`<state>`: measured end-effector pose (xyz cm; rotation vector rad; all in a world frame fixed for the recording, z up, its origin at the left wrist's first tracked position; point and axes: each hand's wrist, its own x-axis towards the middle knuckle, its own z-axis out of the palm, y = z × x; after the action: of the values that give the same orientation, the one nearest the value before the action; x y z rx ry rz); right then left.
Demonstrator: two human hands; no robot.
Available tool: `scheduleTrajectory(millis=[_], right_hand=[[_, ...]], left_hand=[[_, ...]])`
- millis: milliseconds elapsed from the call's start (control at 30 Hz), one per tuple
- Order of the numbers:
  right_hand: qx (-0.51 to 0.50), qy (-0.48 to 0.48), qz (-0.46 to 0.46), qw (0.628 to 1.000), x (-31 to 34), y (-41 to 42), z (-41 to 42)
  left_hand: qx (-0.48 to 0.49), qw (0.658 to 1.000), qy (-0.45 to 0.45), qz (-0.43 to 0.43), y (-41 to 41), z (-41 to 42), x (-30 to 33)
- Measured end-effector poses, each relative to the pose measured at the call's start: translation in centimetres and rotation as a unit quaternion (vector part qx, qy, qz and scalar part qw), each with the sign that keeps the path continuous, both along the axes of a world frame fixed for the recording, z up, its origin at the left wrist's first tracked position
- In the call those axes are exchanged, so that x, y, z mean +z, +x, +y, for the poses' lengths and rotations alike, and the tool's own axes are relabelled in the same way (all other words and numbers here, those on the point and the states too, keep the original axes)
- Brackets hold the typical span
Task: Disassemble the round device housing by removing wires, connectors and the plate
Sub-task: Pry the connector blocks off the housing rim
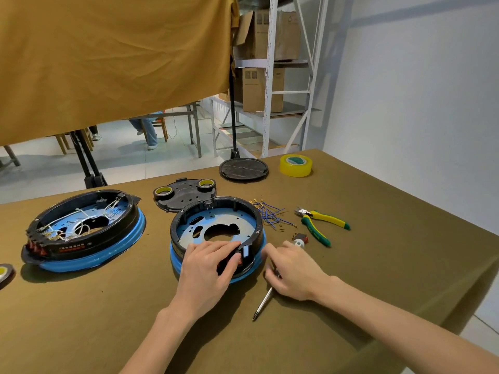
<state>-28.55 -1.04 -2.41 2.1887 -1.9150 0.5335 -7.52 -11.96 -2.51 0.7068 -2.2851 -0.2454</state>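
Note:
A round black housing (216,211) with a blue lower rim sits mid-table, its blue metal plate (221,220) bare of wires. My left hand (208,268) lies over the housing's near edge, fingers curled on a red rocker switch (239,261) in the rim. Just right of the housing, my right hand (294,271) rests on the table and grips the handle of a screwdriver (263,302), whose shaft points toward me. Removed blue wires (271,214) lie right of the housing. A loose red switch (301,238) lies beyond my right hand.
A second housing (83,233), still full of white wires, sits at the left. Behind are a black cover plate with two tape rolls (186,194), a round black lid (243,168) and yellow tape (295,164). Yellow-green cutters (320,225) lie at the right.

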Motion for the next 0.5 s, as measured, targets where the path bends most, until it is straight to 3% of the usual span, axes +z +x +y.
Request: scheduleTrajectory(millis=[167,367,500], right_hand=[[0.017,0.03,-0.076,0.997,0.4,0.6,-0.3],[0.011,-0.017,-0.148,0.989,1.4,2.2,0.1],[0.015,0.005,-0.144,0.989,2.3,3.5,-0.3]], left_hand=[[0.001,1.0,-0.001,-0.003,0.0,0.0,0.1],[0.004,1.0,0.001,0.0,-0.1,0.1,0.1],[0.005,1.0,0.007,0.004,-0.1,0.1,0.1]])
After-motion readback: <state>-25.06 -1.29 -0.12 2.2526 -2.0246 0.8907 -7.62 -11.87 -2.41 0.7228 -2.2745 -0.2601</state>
